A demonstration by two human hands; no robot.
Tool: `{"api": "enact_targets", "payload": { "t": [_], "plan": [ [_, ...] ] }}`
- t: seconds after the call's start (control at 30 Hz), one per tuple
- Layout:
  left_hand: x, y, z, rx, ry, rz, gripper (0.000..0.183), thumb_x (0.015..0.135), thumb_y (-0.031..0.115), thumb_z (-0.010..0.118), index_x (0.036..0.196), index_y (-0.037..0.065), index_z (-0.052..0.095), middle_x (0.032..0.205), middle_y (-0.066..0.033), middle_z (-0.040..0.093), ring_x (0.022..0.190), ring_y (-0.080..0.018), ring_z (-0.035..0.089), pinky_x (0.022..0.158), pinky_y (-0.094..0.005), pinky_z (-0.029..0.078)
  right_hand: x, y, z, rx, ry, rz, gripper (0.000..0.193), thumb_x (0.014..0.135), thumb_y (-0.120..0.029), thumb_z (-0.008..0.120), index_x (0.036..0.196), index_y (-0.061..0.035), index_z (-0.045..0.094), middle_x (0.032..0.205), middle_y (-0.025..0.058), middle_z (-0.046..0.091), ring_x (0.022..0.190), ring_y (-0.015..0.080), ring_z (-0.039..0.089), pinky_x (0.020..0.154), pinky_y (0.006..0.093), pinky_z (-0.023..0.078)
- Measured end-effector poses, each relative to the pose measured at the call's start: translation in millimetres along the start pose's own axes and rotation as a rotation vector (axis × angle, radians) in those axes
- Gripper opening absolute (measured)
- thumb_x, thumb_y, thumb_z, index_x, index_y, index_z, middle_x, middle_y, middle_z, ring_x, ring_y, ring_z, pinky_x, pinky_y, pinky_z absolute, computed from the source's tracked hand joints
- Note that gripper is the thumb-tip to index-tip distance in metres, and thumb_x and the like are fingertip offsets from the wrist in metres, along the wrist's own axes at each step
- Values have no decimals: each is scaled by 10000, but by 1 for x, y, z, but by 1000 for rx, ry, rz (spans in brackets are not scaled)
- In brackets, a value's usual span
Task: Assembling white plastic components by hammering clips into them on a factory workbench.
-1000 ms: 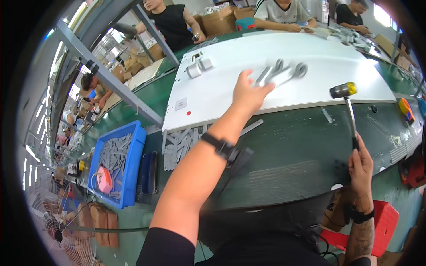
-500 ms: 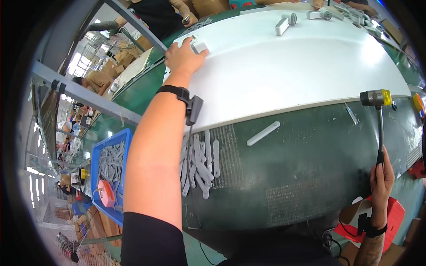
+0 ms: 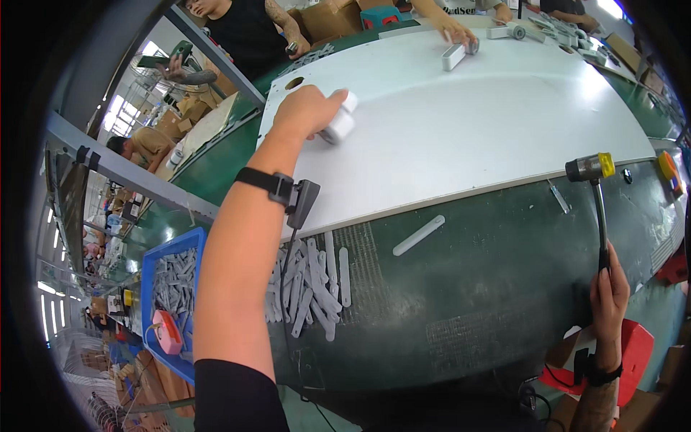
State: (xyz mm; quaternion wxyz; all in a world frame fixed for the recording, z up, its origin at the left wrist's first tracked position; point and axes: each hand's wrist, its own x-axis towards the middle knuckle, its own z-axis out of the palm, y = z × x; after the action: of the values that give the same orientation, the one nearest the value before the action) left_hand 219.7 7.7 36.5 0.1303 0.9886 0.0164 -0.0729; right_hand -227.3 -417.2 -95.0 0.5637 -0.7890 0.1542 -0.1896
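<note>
Over the left end of the white board [image 3: 446,144], my left hand [image 3: 301,114] is closed around a white, rounded plastic part [image 3: 338,128], which is blurred by motion. At the right, my right hand [image 3: 612,291] grips the handle of a mallet [image 3: 590,169] with one yellow and one dark face, held head up above the green table. A single flat grey strip [image 3: 419,236] lies on the table in front of the board. Many similar grey strips [image 3: 313,288] are heaped beside my left forearm.
A blue bin [image 3: 147,288] at the left contains more grey strips and a pink object [image 3: 168,333]. Across the board, another person's hand [image 3: 455,30] touches a white part [image 3: 453,57]; a similar part [image 3: 504,32] lies nearby. A metal frame bar [image 3: 133,165] crosses the left side.
My left hand has closed on the white part and drawn it nearer and to the right. Another person's hand has come onto a white part at the far side. The mallet stays held.
</note>
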Motion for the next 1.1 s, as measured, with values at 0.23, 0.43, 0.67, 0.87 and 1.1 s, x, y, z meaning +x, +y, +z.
{"api": "enact_targets", "payload": {
  "t": [0.23, 0.43, 0.67, 0.87, 1.1],
  "plan": [
    [1, -53, -2, -78, 14, 543, 677, 869, 404, 843, 1446, 82, 695, 1444, -215, 693, 1289, -354, 700, 1103, -416, 550, 5, -5, 7, -15, -17, -52, 551, 1158, -168, 555, 1683, -14, 489, 804, -66, 500, 686, 20, 458, 618, 205, 358],
    [-45, -30, 38, -119, -136, 603, 1018, 774, 561, 971, 1549, 27, 584, 1444, -243, 688, 1337, -374, 663, 1170, -438, 500, 7, -1, 9, 9, -17, -80, 540, 1160, -169, 555, 1679, -30, 504, 798, -67, 492, 677, 23, 452, 609, 203, 352],
    [-125, 17, 112, -332, 210, 626, 739, 849, 510, 905, 1358, 18, 694, 1268, -265, 701, 1213, -442, 680, 1061, -504, 548, 14, 27, 0, 42, 12, -151, 523, 1188, -167, 526, 1698, -60, 484, 743, -101, 384, 619, 7, 351, 552, 201, 273],
    [-270, 15, 100, -557, 205, 690, 703, 907, 428, 871, 1385, -26, 627, 1178, -236, 666, 1118, -426, 672, 975, -489, 545, 18, 30, 4, 77, 29, -131, 516, 1202, -200, 523, 1711, -127, 483, 743, -99, 404, 612, -4, 343, 536, 192, 264],
    [-357, -35, 151, -336, 264, 674, 824, 912, 398, 886, 1541, -21, 558, 1163, -170, 602, 1058, -384, 619, 921, -458, 525, 27, 35, 7, 98, -3, -205, 517, 1202, -213, 531, 1712, -143, 486, 743, -98, 388, 622, -8, 338, 527, 193, 256]
  ]
}}
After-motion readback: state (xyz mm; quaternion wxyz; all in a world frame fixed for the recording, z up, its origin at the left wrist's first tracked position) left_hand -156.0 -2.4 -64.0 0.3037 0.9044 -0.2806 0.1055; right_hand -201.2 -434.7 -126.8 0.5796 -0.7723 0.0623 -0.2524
